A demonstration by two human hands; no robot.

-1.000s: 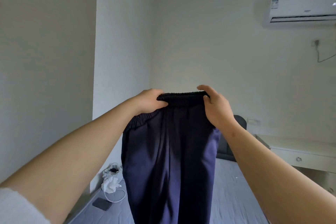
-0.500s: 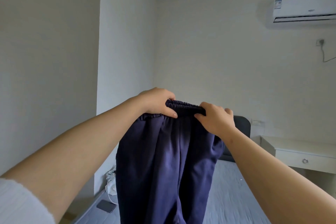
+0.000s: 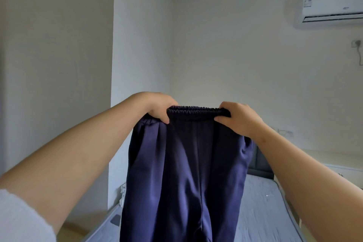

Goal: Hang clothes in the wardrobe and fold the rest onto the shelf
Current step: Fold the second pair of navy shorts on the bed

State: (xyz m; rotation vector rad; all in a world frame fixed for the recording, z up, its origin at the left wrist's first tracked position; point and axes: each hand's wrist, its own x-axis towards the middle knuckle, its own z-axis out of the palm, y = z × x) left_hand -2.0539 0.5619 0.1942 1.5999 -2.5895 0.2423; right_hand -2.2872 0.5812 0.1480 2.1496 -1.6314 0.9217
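Note:
A pair of navy blue trousers (image 3: 184, 173) with an elastic waistband hangs in front of me, held up at chest height above the bed. My left hand (image 3: 159, 107) grips the left end of the waistband, fingers curled over the fabric. At the right end, my right hand (image 3: 238, 119) pinches the waistband between thumb and fingers. The band is stretched level between the two hands. The legs hang straight down and run out of view at the bottom edge. No wardrobe or shelf is in view.
A bed with a grey sheet (image 3: 261, 208) lies below and behind the trousers. A dark headboard (image 3: 260, 163) and a white bedside table (image 3: 341, 171) stand at the right. An air conditioner (image 3: 332, 8) hangs high on the wall. A phone (image 3: 115, 219) lies on the bed's left edge.
My hands have moved apart along the waistband, pulling it out flat and level. The trousers hang wider and smoother than before.

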